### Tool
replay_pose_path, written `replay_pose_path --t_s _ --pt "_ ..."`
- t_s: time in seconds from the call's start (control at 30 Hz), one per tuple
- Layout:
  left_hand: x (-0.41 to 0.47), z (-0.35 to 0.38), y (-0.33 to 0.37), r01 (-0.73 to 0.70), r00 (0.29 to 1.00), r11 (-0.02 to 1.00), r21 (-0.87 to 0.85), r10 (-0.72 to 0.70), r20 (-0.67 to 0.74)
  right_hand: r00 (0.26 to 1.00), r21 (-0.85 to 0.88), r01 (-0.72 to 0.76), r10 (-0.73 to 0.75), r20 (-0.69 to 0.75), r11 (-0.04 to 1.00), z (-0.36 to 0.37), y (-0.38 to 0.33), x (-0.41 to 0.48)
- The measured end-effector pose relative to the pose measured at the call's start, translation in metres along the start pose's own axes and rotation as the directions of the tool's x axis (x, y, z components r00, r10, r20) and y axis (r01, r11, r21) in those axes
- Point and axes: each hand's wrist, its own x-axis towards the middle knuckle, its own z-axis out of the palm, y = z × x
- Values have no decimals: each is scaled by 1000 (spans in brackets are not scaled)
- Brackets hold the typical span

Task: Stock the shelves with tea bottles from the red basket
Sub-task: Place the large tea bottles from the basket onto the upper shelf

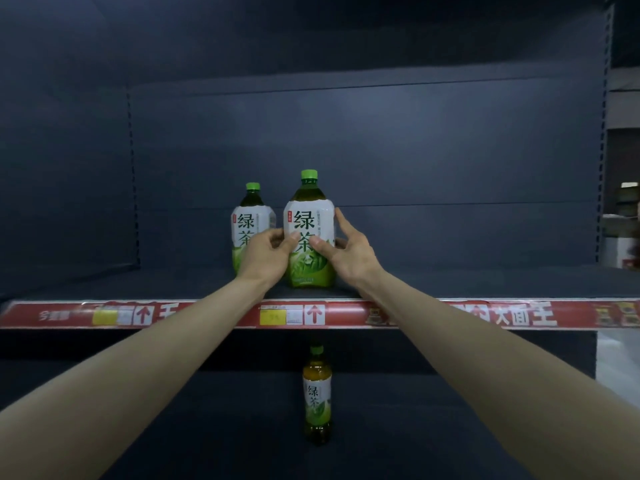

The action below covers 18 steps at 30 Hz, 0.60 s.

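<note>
Two large green-tea bottles with green caps stand upright on the upper shelf [485,282]. The front bottle [309,216] stands near the shelf's front edge, and both hands touch it. My left hand [266,252] grips its left side, thumb on the label. From the right, my right hand [346,247] holds it with the thumb on the label and the forefinger raised along its side. The second bottle [251,220] is behind and to the left, partly hidden by my left hand. A smaller green-tea bottle [317,396] stands upright on the lower shelf. The red basket is out of view.
A red price strip [346,315] with yellow tags runs along the upper shelf's front edge. The dark back panel and side walls enclose the shelf. Boxes [623,230] show past the right upright. Bare shelf surface lies to both sides of the bottles.
</note>
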Motion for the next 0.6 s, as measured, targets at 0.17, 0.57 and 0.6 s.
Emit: replay_pose_path --t_s 0.17,0.57,0.6 --pt "-18 -13 -11 62 990 974 217 -87 106 996 -194 -82 76 -42 977 -3 -9 -21" --pt "20 -17 -15 64 935 919 390 -192 297 980 -359 -71 132 150 931 16 -1 14" --pt "25 -17 -19 71 934 922 382 -196 298 979 -362 -79 141 149 929 20 4 21"
